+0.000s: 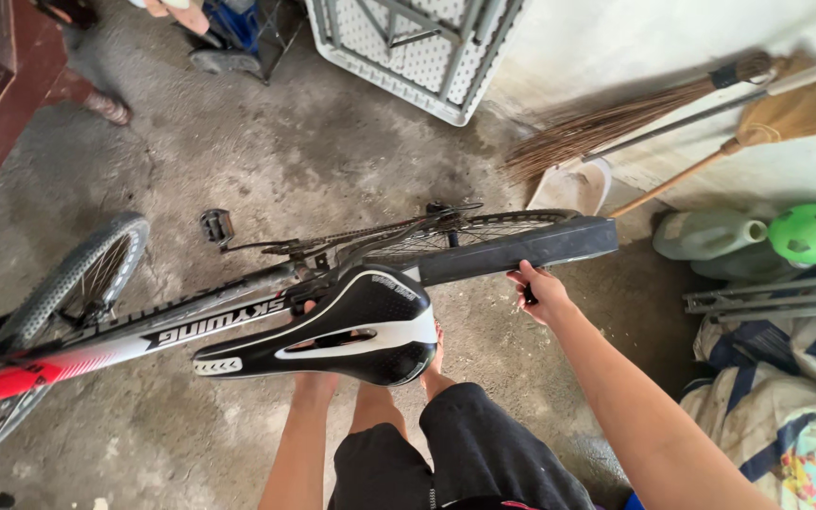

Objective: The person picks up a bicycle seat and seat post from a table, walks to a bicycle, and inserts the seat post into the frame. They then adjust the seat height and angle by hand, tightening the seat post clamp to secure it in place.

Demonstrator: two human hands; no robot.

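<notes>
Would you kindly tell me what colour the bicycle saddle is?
The saddle is black with white panels, seen clearly in the head view.

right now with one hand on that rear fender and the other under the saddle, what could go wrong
The right hand grips only the black rear fender's edge, which may flex or slip. The left hand is mostly hidden under the saddle, so its hold can't be judged. The chain and pedal sit near bare legs.

The saddle [351,326] is showing glossy black and white plastic, smooth on top. The rear mudguard [521,250] is looking like matt black plastic, and the right hand [540,293] is gripping it. The bicycle frame [134,340] is gleaming as painted metal. The concrete floor [314,142] is lying rough and stained. Far right, the brooms [635,118] are showing dry straw and wooden handles.
</notes>
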